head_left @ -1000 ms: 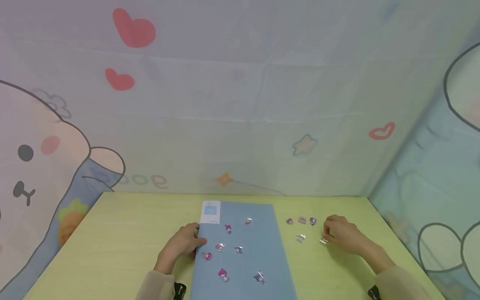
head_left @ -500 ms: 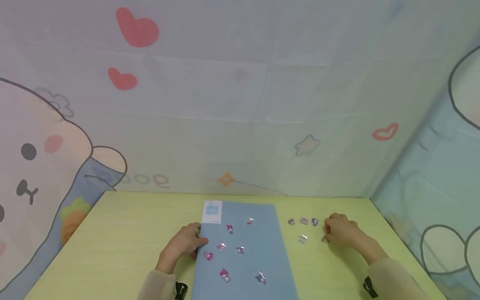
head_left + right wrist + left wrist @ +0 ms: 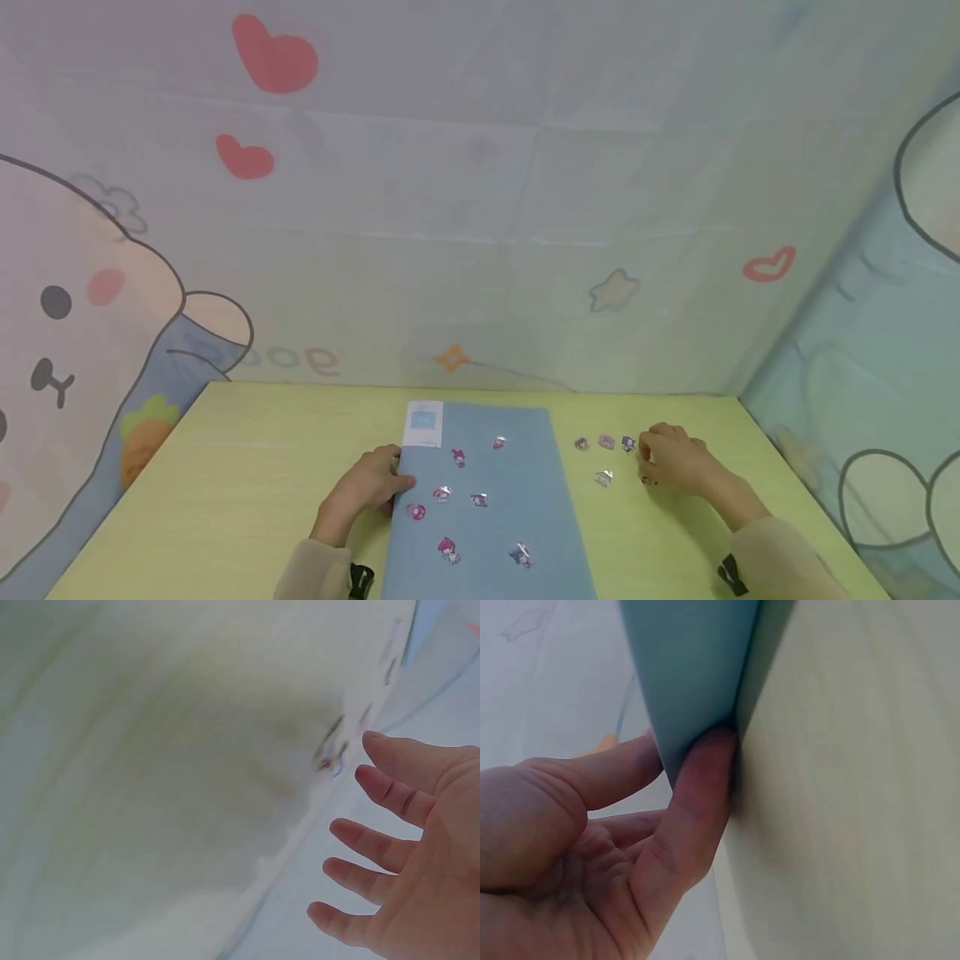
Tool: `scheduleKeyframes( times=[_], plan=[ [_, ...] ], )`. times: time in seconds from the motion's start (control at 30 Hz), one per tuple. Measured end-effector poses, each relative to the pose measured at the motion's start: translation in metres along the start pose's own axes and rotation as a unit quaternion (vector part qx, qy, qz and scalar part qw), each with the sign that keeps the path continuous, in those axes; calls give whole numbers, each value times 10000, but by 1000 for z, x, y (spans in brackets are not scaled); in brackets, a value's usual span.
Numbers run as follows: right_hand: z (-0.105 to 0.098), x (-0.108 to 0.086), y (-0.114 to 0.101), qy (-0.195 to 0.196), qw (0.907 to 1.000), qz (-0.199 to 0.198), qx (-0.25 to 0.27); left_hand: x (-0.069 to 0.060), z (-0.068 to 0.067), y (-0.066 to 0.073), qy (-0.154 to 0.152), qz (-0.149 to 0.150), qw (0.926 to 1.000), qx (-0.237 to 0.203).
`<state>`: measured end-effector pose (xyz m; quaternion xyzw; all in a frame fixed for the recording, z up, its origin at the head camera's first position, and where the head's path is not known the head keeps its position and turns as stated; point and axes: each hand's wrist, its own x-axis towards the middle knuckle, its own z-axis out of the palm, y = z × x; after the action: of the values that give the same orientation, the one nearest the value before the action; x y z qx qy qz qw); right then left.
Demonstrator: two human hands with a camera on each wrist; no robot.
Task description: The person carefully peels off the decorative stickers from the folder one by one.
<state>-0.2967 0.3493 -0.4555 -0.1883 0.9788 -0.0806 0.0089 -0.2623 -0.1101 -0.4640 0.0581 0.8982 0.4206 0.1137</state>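
Observation:
A flat, thick blue board (image 3: 517, 467), bearing several small shiny character stickers (image 3: 479, 500), lies on the table. My left hand (image 3: 367, 483) grips its left edge; in the left wrist view, the thumb (image 3: 615, 776) is on one face and a finger (image 3: 697, 802) on the opposite side. Right of the board, my right hand (image 3: 678, 458) hovers by a small sticker (image 3: 648, 481), partly hidden in the head view. From the right wrist, that sticker (image 3: 330, 750) lies just off the thumb tip. The fingers (image 3: 367, 844) there are spread and hold nothing.
More loose stickers (image 3: 606, 442) lie on the yellow table (image 3: 262, 467) between the board and my right hand. A white label (image 3: 423, 425) marks the board's far left corner. A printed cloth backdrop (image 3: 450, 208) stands behind the table and at its right.
My right hand has shifted slightly left and now covers more of the nearby sticker in the head view. The left hand keeps its grip on the board.

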Motion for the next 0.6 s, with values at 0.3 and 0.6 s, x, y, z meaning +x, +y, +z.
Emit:
scheduleKeyframes(
  times=[0.3, 0.6],
  plan=[
    [-7, 10, -34, 319, 9979, -566, 46, 0, 0, -1, -7, 71, 10000, -23],
    [2, 51, -92, 177, 9953, -955, -70, 1, -1, -4, 56, 128, 9999, -21]
  ],
)
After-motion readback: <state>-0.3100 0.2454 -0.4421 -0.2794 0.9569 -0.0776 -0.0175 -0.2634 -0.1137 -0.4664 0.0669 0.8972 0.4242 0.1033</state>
